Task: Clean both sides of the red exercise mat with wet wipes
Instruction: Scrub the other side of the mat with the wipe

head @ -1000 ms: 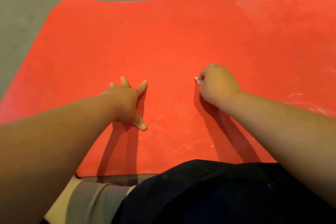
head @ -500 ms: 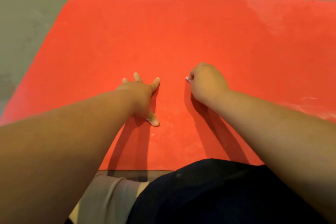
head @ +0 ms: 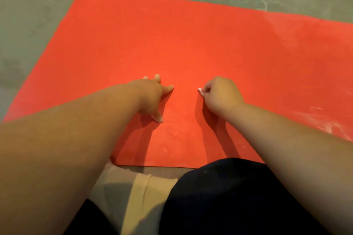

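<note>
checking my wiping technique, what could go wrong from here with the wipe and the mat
The wipe is bunched small inside the right hand, so passes may cover little and skip patches. White smears lie on the right side of the red mat, away from that hand, and could be overlooked.

The red exercise mat (head: 191,44) runs off the right edge; the left forearm (head: 76,129) covers its near corner. The right hand (head: 221,97) hides nearly all of the wet wipe (head: 200,90), only a white scrap showing.

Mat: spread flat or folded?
Spread flat: the mat lies in one layer on the floor, near edge and far-left corner down. Its right end is out of frame.
</note>
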`<state>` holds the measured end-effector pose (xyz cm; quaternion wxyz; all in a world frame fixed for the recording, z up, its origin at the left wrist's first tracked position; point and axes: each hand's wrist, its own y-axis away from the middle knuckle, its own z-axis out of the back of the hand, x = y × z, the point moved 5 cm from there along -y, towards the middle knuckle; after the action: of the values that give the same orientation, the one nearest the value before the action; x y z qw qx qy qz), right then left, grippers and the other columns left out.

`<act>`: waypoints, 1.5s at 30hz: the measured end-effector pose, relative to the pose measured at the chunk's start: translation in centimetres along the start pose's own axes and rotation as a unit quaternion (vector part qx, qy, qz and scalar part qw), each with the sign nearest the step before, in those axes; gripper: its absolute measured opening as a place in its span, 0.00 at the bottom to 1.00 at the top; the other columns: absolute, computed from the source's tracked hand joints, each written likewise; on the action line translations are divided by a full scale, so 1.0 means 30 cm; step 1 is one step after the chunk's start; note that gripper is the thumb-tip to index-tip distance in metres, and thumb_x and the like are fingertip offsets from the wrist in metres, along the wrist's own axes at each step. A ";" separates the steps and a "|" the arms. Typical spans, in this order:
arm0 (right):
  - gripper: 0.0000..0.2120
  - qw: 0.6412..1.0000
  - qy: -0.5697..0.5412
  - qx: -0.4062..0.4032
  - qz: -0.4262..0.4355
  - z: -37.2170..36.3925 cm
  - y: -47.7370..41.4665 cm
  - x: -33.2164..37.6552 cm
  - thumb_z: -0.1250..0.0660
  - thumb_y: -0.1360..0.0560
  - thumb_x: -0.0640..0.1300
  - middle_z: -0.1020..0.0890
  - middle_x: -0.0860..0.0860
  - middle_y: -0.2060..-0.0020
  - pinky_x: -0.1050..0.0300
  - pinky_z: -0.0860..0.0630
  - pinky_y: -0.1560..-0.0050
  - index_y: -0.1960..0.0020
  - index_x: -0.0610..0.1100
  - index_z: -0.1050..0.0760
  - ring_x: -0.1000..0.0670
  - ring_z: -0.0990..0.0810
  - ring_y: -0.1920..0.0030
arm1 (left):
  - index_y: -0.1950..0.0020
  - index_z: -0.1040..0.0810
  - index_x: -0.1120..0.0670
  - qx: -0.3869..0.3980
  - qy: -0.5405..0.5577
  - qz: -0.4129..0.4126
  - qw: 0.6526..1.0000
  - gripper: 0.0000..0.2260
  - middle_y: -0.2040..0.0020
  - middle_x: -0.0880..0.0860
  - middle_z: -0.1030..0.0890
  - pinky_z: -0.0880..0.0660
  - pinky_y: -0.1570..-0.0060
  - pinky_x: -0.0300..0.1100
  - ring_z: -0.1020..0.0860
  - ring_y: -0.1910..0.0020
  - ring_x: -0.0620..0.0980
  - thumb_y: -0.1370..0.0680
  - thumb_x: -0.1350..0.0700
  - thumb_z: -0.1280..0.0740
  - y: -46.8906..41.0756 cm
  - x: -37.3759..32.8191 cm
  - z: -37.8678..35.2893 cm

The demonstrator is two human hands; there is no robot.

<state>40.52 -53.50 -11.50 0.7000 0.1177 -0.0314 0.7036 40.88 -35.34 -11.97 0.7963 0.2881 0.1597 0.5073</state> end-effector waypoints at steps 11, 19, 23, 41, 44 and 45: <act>0.13 0.993 0.009 0.107 0.049 -0.029 0.155 0.126 0.33 0.24 0.52 0.16 0.43 0.53 0.58 0.29 0.57 0.50 0.43 0.17 0.43 0.20 0.50 | 0.21 0.59 0.46 0.005 -0.016 -0.020 1.000 0.48 0.22 0.62 0.59 0.41 0.29 0.56 0.49 0.25 0.69 0.29 0.41 0.28 0.013 -0.020 0.003; 0.11 0.998 -0.041 0.054 -0.019 -0.041 0.236 0.140 0.36 0.22 0.46 0.18 0.40 0.52 0.55 0.30 0.57 0.50 0.41 0.18 0.40 0.21 0.50 | 0.21 0.56 0.46 0.013 0.009 -0.009 1.000 0.38 0.22 0.60 0.59 0.43 0.28 0.54 0.50 0.25 0.69 0.22 0.53 0.34 0.084 -0.094 -0.052; 0.13 0.989 -0.011 0.125 0.083 -0.061 0.281 0.219 0.37 0.21 0.47 0.18 0.41 0.49 0.56 0.29 0.53 0.46 0.41 0.19 0.41 0.21 0.47 | 0.21 0.55 0.48 0.030 0.021 0.002 0.999 0.35 0.21 0.57 0.58 0.42 0.29 0.50 0.48 0.23 0.62 0.22 0.58 0.38 0.178 -0.129 -0.105; 0.14 0.972 -0.012 0.137 0.190 -0.017 0.297 0.014 0.37 0.22 0.52 0.20 0.44 0.51 0.55 0.29 0.53 0.49 0.43 0.19 0.42 0.22 0.49 | 0.21 0.60 0.50 0.032 -0.043 0.014 0.998 0.46 0.23 0.64 0.58 0.42 0.28 0.53 0.40 0.26 0.63 0.26 0.47 0.29 0.076 -0.212 -0.017; 0.14 0.999 0.036 0.034 -0.007 0.085 0.201 -0.285 0.35 0.24 0.53 0.17 0.41 0.54 0.56 0.30 0.58 0.53 0.43 0.17 0.40 0.20 0.51 | 0.22 0.64 0.53 0.062 -0.041 0.039 0.996 0.48 0.24 0.67 0.60 0.43 0.28 0.57 0.41 0.27 0.67 0.26 0.50 0.29 0.081 -0.237 -0.032; 0.13 0.998 0.031 0.011 -0.058 0.105 0.196 -0.342 0.34 0.24 0.52 0.17 0.40 0.54 0.56 0.31 0.59 0.54 0.42 0.17 0.40 0.20 0.52 | 0.22 0.64 0.54 0.071 -0.047 0.049 0.995 0.48 0.24 0.67 0.60 0.41 0.29 0.56 0.40 0.27 0.67 0.26 0.50 0.29 0.085 -0.250 -0.024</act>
<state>34.99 -64.29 -9.89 0.7390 0.1051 0.0052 0.6654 35.41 -41.05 -11.25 0.7546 0.3749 0.1430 0.5191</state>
